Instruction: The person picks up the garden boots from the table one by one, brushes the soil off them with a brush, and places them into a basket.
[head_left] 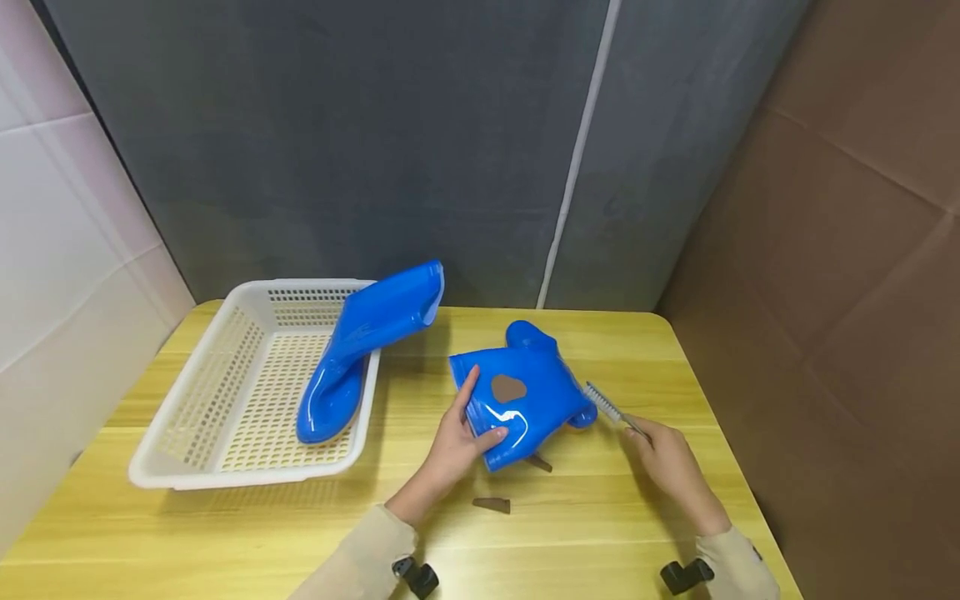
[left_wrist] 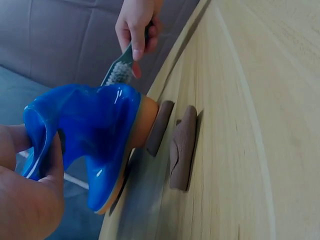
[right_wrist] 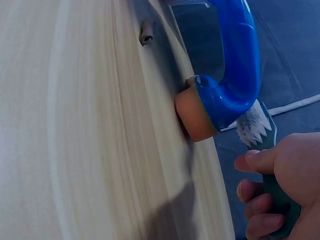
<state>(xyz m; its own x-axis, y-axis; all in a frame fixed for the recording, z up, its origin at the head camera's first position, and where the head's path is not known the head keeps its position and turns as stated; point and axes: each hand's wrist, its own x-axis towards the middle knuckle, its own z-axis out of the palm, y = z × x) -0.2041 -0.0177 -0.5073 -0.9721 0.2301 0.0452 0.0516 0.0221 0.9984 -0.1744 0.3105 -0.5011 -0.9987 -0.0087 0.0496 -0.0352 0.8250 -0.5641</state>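
A shiny blue rain boot [head_left: 543, 379] with an orange sole is held tilted over the table, a brown patch [head_left: 508, 388] on its shaft. My left hand [head_left: 452, 437] grips the boot at the shaft opening, thumb on one side and fingers on the other. In my right hand [head_left: 666, 460] is a brush [head_left: 603, 403] with a dark green handle and pale bristles. The bristles [right_wrist: 252, 124] lie right at the back of the boot, above the heel. Two brown pieces [head_left: 491, 505] [left_wrist: 184, 150] lie on the table by the boot.
A white plastic basket [head_left: 247, 480] with perforated walls stands on the left. Another blue boot [head_left: 390, 308] leans in it, its shaft over the basket's right rim. The wooden table [head_left: 600, 533] ends at a dark grey backdrop [head_left: 337, 167]; a brown wall [head_left: 847, 292] rises on the right.
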